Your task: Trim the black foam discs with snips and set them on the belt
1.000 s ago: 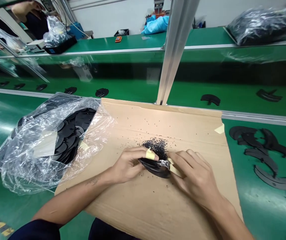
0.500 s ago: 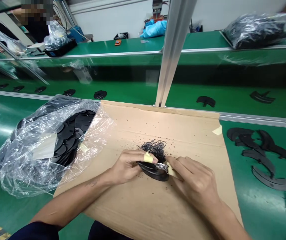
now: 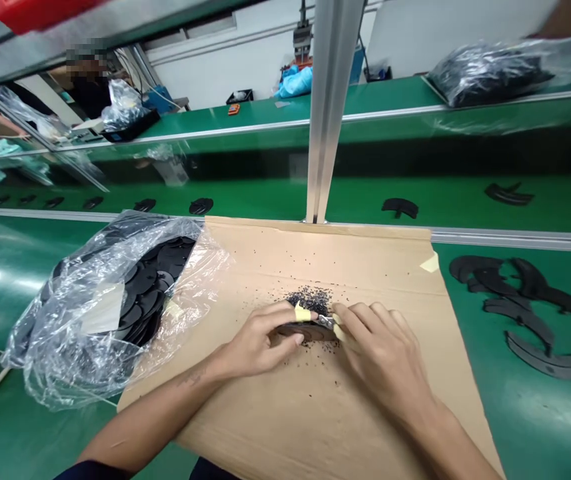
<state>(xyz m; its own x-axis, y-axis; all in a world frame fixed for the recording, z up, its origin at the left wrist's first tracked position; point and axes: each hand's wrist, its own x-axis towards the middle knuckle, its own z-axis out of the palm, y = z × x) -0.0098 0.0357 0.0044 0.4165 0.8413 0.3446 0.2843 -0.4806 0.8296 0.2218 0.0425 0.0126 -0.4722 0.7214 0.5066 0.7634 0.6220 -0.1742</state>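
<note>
A cardboard sheet [image 3: 380, 293] lies on the conveyor bench [image 3: 30, 267], and a pile of granules [image 3: 310, 300] sits near its middle. To the left is a plastic bag [image 3: 80, 333] with discs [image 3: 142, 287] inside (its edge lies over the sheet). To the right, on the bench, are curved pieces [image 3: 520, 313]. Behind the sheet stands a metal upright [image 3: 328, 113], and further back runs a second bench [image 3: 390, 100].
</note>
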